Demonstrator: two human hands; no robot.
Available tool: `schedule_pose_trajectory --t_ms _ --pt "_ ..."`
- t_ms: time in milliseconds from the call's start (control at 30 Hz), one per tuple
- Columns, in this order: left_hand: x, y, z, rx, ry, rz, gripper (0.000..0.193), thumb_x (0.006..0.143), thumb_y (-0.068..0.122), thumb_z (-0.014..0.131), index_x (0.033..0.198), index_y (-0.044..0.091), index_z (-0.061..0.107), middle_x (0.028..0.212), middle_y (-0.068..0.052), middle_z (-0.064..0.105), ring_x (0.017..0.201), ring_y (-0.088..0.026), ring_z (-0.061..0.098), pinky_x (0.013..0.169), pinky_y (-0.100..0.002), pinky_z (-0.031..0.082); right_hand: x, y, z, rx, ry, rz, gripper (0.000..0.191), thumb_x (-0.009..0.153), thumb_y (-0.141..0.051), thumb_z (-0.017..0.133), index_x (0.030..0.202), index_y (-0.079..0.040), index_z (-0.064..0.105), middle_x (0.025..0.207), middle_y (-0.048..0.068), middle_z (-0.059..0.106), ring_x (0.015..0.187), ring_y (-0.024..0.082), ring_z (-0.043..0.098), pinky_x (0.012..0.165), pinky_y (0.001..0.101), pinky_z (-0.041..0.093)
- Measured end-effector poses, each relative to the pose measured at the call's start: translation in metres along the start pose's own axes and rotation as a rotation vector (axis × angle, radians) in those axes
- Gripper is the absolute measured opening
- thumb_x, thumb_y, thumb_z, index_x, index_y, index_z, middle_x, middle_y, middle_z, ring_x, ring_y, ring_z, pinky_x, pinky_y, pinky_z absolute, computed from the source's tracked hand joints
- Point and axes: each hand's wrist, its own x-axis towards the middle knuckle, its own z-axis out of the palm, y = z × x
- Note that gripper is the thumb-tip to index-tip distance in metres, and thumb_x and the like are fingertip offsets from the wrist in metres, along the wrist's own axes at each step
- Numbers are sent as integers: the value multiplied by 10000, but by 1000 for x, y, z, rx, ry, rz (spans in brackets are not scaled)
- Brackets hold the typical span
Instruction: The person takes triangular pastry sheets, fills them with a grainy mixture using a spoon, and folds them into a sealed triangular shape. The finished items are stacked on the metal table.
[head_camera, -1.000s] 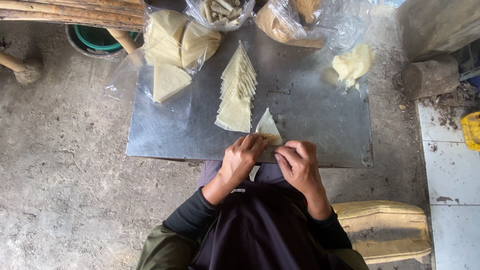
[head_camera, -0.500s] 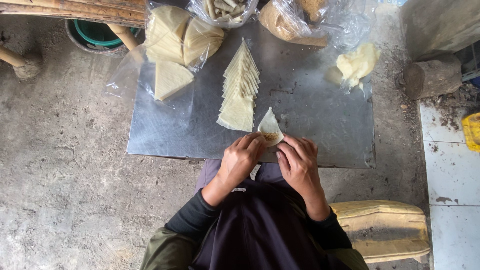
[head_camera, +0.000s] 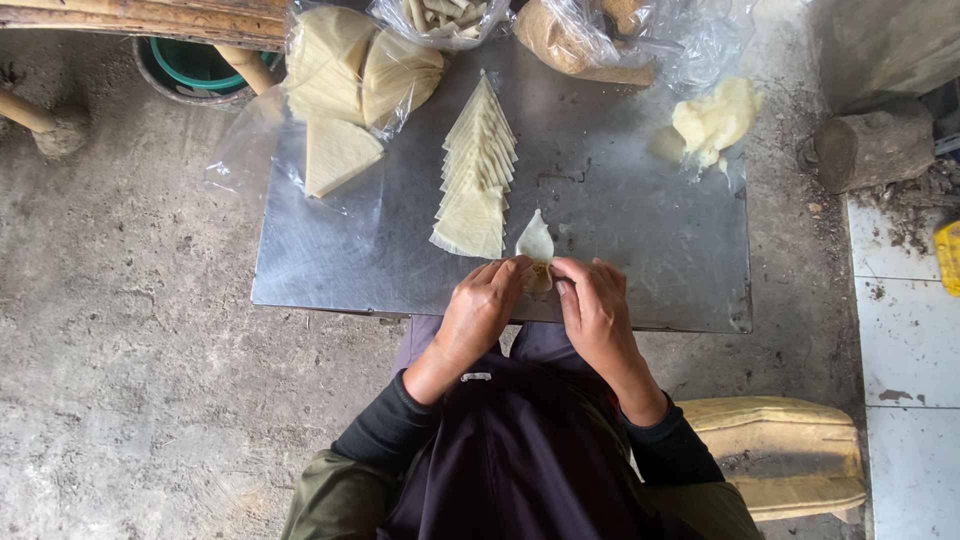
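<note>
both hands, left hand and right hand, pinch one wrapper at the tabletop near edge, fingers closed on its lower end around brownish filling. it looks half folded; a fanned stack beside it waits. the fold itself hides under the fingertips.

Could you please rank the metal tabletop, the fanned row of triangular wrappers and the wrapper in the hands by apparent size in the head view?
1. Metal tabletop
2. Fanned row of triangular wrappers
3. Wrapper in the hands
</note>
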Motion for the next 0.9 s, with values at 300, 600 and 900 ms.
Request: schedule_pose_trajectory --t_ms 300,600,900 --pt "5 5 -4 -126 -57 -145 181 956 69 672 1109 6 597 1109 -144 685 877 -326 726 709 -377 599 10 -1 1 -11 -33 -53 290 934 -53 705 1208 -74 614 1087 51 723 1038 230 683 1065 460 439" --pt "4 -7 -2 33 -115 -22 202 902 82 717 1090 9 704 1159 -121 699 1043 -299 682 910 -381 557 19 4 -13 -113 -150 -155 238 876 -92 774 1111 -98 737 1126 1 689 1077 178 634 1070 424 359" --pt "8 -6 -17 48 -177 148 377 841 203 768 1124 -35 698 1177 -145 691 1058 -286 675 917 -365 559 21 21 -14 -195 -177 -383 231 911 -126 756 1141 -109 737 1159 6 693 1117 164 615 1083 418 364"
